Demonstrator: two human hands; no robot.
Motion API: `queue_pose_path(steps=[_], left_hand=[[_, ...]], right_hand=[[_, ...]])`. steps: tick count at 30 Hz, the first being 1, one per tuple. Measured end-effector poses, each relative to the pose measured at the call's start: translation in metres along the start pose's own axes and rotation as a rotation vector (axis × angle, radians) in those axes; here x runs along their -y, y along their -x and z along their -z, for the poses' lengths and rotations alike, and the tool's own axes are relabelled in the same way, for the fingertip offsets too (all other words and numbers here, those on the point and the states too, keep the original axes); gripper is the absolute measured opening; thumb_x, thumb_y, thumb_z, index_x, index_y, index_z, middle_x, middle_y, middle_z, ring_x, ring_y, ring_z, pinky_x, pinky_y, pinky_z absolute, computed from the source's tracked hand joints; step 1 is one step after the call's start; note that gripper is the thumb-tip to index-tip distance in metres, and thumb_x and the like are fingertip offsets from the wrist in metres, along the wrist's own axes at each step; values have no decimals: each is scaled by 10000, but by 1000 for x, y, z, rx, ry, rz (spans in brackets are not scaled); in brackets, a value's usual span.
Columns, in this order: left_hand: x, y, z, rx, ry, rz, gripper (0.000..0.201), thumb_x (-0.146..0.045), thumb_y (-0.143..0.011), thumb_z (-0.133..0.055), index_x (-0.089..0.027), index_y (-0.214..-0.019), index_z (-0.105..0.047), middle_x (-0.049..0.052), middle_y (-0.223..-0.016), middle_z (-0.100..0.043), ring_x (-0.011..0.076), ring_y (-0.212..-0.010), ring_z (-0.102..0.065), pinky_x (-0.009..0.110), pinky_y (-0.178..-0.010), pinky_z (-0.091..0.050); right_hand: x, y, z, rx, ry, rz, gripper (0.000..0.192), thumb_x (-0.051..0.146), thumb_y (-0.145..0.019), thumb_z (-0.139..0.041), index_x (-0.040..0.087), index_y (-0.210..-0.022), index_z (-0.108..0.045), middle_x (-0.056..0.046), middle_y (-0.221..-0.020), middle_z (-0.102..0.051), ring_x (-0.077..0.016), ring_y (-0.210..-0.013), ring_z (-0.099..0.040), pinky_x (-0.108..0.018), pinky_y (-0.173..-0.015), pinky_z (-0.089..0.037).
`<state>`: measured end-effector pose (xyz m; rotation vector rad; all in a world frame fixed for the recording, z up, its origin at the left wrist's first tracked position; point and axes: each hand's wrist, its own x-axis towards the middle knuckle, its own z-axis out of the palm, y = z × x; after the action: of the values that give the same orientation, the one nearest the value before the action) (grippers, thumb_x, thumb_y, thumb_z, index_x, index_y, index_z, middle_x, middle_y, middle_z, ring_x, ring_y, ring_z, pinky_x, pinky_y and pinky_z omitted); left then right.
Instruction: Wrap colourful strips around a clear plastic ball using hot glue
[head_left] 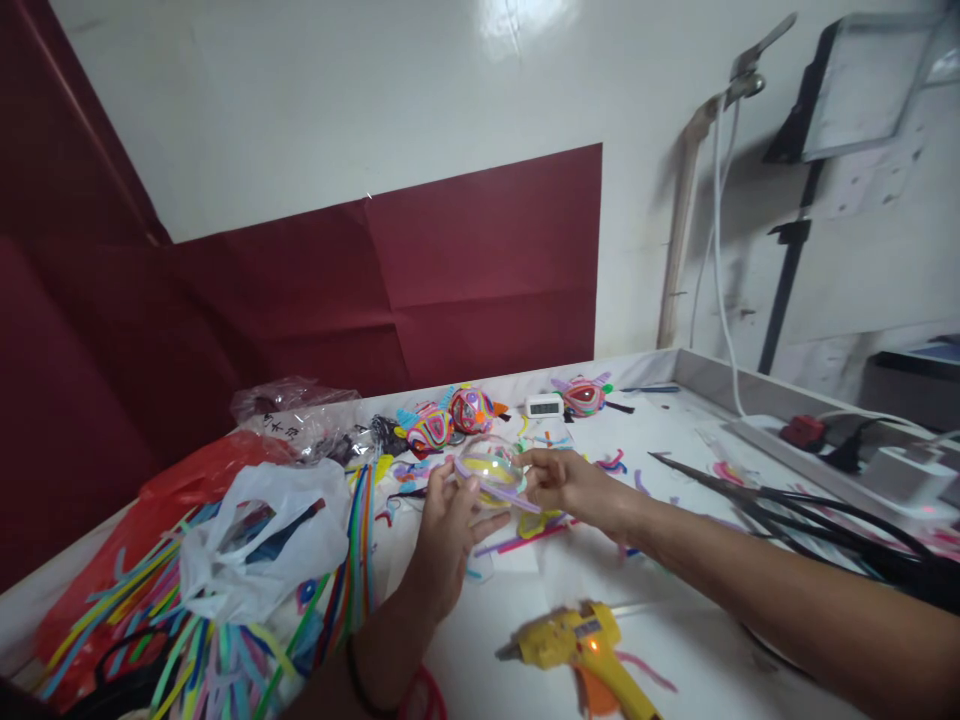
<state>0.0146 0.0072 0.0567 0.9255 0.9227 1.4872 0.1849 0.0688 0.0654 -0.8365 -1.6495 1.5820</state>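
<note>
Over the middle of the table, a clear round plastic shell point(491, 462) is held up between both hands. A purple pipe cleaner point(506, 494) runs along its near side, with a yellow one beside it. My left hand point(444, 535) grips the shell's left side, thumb against the purple strip. Fingers of my right hand point(559, 485) close on the right edge of the shell. Below them on the table lies a yellow glue gun point(574, 640) with an orange light glowing, its nozzle pointing left.
Colourful finished ornaments point(472, 408) and a small white digital clock point(544, 406) stand along the back. White and red plastic bags point(262, 530) with bundled pipe cleaners point(225, 660) fill the left. Black-handled scissors point(739, 485) and a power strip point(780, 455) are at right.
</note>
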Motion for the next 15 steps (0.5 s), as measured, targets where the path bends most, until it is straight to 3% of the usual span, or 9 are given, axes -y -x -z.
queue_pose_path(steps=[5, 11, 15], left_hand=[[4, 0, 0, -37, 41, 1, 486, -342, -747, -711, -245, -1143, -447, 73, -1161, -615, 227, -1013, -645, 486, -878, -561], [6, -1, 3, -19, 59, 24, 571, -332, -755, -692, -264, -1245, -407, 88, -1247, -570, 230, -1065, -615, 425, -880, -563], [9, 0, 9, 48, -4, 3, 427, -367, -793, -629, -259, -1178, -479, 77, -1240, -597, 240, -1101, -614, 399, -871, -563]], right_hand=[[0, 1, -1, 9, 20, 7, 402, 248, -548, -751, 158, -920, -628, 58, -606, -584, -96, -550, -488, -233, -554, -359], [-3, 0, -1, 6, 41, -1, 428, 254, -537, -769, 161, -921, -605, 56, -604, -584, -116, -576, -526, -254, -596, -397], [-4, 2, -4, 20, 42, -8, 422, 276, -550, -767, 159, -918, -598, 56, -604, -591, -124, -581, -557, -268, -625, -439]])
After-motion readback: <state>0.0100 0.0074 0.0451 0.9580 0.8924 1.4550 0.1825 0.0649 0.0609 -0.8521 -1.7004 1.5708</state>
